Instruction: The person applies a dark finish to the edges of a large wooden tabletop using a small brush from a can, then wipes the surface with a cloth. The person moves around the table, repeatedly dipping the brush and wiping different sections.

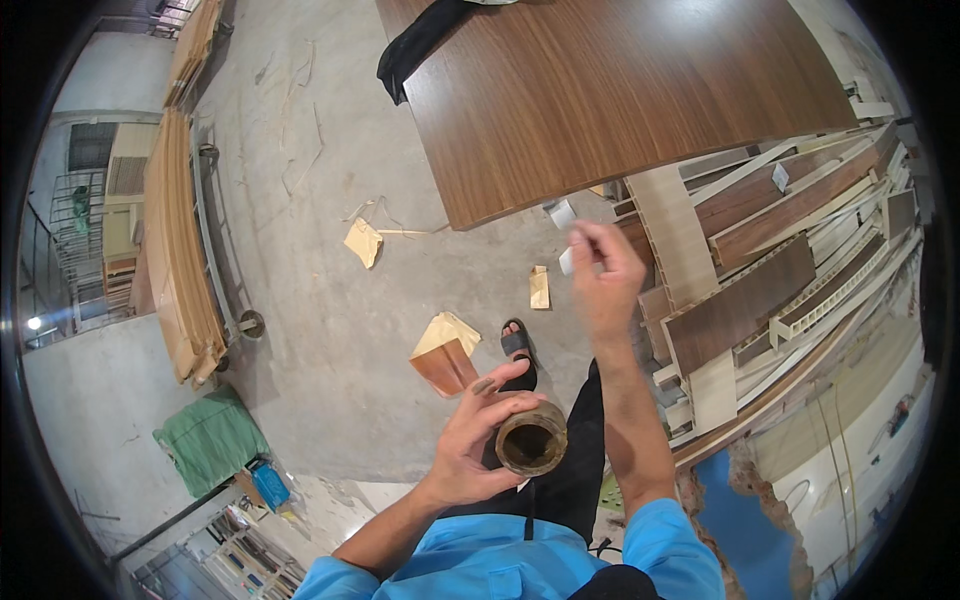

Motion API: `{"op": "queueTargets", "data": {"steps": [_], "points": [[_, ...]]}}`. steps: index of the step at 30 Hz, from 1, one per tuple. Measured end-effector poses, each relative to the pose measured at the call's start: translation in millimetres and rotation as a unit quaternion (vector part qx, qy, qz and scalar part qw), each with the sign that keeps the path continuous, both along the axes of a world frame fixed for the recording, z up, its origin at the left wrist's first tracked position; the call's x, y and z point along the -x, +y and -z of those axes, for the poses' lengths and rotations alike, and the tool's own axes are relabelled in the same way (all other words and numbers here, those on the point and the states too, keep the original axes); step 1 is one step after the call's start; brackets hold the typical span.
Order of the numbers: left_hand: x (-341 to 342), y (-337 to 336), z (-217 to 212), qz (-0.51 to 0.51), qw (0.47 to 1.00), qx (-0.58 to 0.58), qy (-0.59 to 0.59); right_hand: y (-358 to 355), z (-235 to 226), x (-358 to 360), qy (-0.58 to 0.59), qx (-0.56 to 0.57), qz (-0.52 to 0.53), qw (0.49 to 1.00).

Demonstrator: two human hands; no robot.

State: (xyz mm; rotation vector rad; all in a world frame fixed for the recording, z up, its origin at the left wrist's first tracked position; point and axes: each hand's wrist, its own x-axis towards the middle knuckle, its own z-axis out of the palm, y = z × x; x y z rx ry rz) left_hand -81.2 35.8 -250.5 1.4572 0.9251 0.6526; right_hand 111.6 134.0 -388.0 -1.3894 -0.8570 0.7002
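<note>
My left hand is wrapped round a brown, stained cup-shaped container. Its round mouth faces up and the inside looks dark; how much it holds I cannot tell. Out to the right, my right hand is raised near the close edge of a brown wood-grain panel. Its fingers are curled with the thumb against them, slightly blurred, and anything between them is too small to make out. A small white scrap shows beside those fingertips.
Yellowish and brown paper pieces lie on the concrete floor by my sandalled foot. Wooden offcuts are heaped at right. Panels stand on a wheeled rack at left, above a green sack. Black cloth drapes over the panel's corner.
</note>
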Motion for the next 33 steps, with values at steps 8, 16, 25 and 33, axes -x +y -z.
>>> {"op": "queueTargets", "data": {"steps": [8,16,25,33], "points": [[5,0,-1,0.001,1.000,-0.009,0.010,6,0,-12,0.084,0.029,0.176,0.980],[16,3,-5,-0.004,1.000,-0.003,0.009,3,-11,28,-0.021,-0.014,0.022,0.999],[25,4,-6,-0.013,1.000,-0.008,0.005,4,-10,66,-0.013,-0.029,-0.055,0.998],[41,5,-7,-0.009,1.000,-0.013,0.021,3,-11,95,-0.016,-0.026,-0.075,0.997]]}}
